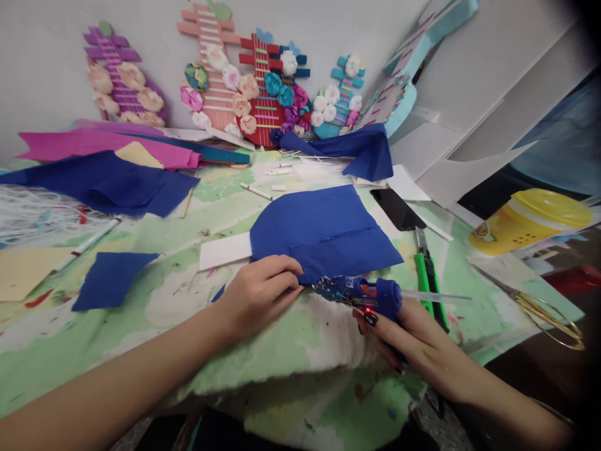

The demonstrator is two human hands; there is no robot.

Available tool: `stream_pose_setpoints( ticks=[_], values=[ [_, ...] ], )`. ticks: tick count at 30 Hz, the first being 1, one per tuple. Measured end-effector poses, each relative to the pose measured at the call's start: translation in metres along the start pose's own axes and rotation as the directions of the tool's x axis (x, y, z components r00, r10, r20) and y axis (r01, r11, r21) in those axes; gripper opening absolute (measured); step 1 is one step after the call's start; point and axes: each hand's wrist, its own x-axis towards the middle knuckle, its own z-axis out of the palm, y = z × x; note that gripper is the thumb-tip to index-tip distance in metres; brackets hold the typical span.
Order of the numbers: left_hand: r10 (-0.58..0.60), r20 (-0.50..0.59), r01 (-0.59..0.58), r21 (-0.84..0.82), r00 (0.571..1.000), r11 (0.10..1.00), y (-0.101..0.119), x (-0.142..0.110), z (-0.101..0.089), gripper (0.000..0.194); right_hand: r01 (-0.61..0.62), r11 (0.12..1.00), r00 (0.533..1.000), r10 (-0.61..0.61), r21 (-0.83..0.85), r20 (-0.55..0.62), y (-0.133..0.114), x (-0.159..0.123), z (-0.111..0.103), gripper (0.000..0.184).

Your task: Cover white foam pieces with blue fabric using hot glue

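Observation:
A dark blue paper-covered piece (323,228) with a white strip (225,252) jutting from its left side lies in front of me. My left hand (265,291) is at its near edge, fingers bent and pressed together on the blue paper; the fingertips are partly hidden. In my right hand (399,332) is a blue hot glue gun (375,294), its red light lit and a clear glue stick (436,295) sticking out behind. The gun's nozzle end points left, close to my left fingertips and the paper's near edge.
Right of the work lie a green box cutter (426,275), a black phone (398,209), gold-handled scissors (549,316) and a yellow tub (530,219). Blue paper scraps (113,279) and white cords (42,213) are left. Flower-decorated paper instruments (263,94) lean against the wall.

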Motion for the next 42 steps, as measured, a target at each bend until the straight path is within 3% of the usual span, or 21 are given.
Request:
stream_pose_setpoints(
  ticks=[7, 21, 34, 42],
  values=[
    [0.003, 0.002, -0.003, -0.006, 1.000, 1.000, 0.000, 0.000, 0.000, 0.012, 0.106, 0.991, 0.993, -0.110, -0.087, -0.050, 0.000, 0.000, 0.000, 0.034],
    [-0.013, 0.002, 0.013, -0.026, 1.000, 1.000, 0.000, 0.003, 0.001, 0.013, 0.121, 0.983, 0.990, -0.129, -0.137, -0.056, -0.005, -0.005, 0.000, 0.035],
    [-0.206, 0.004, 0.204, -0.165, 0.979, 0.965, 0.001, 0.006, 0.002, 0.011, 0.163, 0.970, 0.976, -0.185, -0.180, -0.116, 0.003, -0.017, -0.006, 0.023],
    [-0.261, 0.012, 0.258, -0.200, 0.965, 0.945, 0.002, 0.008, 0.003, 0.012, 0.148, 0.973, 0.931, -0.198, -0.177, -0.307, -0.003, -0.010, -0.002, 0.011]
  ],
)
